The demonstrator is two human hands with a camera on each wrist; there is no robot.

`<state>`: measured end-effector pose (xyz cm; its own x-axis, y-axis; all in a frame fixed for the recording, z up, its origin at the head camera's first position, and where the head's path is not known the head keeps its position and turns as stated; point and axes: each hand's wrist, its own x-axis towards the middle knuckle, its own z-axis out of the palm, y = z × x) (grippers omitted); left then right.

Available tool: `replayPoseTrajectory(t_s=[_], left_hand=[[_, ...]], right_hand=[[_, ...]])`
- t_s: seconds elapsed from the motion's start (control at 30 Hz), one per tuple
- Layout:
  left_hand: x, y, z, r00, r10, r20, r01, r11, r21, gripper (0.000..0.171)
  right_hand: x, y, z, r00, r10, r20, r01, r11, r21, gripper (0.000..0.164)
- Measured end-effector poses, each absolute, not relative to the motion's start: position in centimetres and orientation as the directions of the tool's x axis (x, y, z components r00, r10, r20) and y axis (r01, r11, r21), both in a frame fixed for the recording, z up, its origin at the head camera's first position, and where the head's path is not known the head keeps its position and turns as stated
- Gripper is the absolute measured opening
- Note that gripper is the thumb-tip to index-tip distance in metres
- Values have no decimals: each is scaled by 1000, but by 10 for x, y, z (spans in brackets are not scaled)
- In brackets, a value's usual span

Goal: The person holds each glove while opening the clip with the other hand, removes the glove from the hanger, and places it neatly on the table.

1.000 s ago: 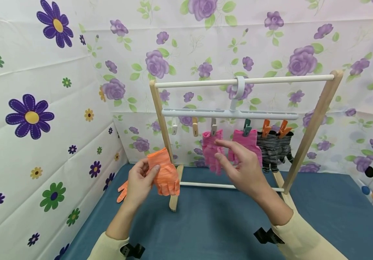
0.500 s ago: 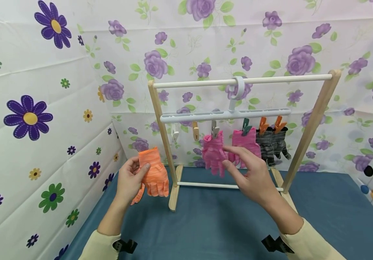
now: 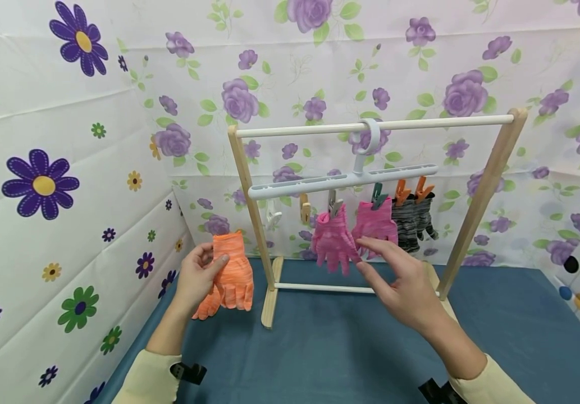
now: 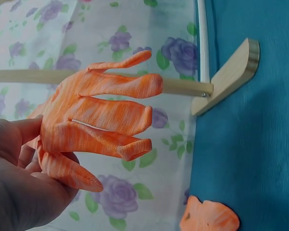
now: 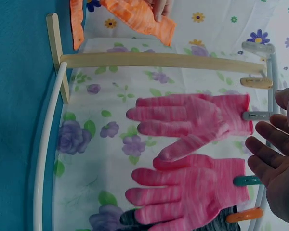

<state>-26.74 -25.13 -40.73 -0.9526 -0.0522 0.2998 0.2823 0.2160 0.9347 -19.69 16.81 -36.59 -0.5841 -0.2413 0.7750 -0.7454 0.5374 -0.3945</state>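
My left hand [image 3: 196,280] pinches the cuff side of an orange glove [image 3: 234,272] between thumb and fingers. The glove's fingers dangle down, clear of the table. A second orange glove [image 4: 209,216] lies on the blue surface beneath it. My right hand [image 3: 401,280] holds nothing; its fingers are extended beside a pink glove [image 3: 334,241], and whether they touch it I cannot tell. That glove hangs from a grey clothespin [image 3: 335,205] on a pale hanger [image 3: 315,184]. Another pink glove [image 3: 374,219] hangs from a green clothespin [image 3: 378,196].
Orange clothespins [image 3: 402,192] hold grey-black gloves [image 3: 407,224] at the hanger's right. A white clothespin [image 3: 272,214] and a yellowish one [image 3: 305,209] hang at its left with nothing in them. A wooden rack [image 3: 482,202] carries the hanger. Flowered cloth [image 3: 193,67] stands behind.
My left hand has drawn left with the orange glove. The hanger has turned, its right end swinging back and its left end forward. My right hand has shifted slightly right and down.
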Motion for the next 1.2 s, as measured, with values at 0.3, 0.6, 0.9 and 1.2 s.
replayPoseTrajectory(t_s=[0.3,0.6,0.9,1.2], left_hand=[[-282,-261,-415,-982,19,190,187,298,936,47],[-308,-263,-433,-990,71,121,140,417,898,51],[-332,-262,-455,-996,89,2,42,446,894,49],[-350,-260,-474,-992,58,-111,-70,479,875,52]], right_hand=[[-193,178,-376,-599,-241,764,-744,522,-418,54],[-187,185,-386,-634,-227,739,-713,543,-444,54],[-182,190,-394,-636,-216,740,-703,557,-442,57],[-177,196,-400,-650,-199,733,-681,580,-447,55]])
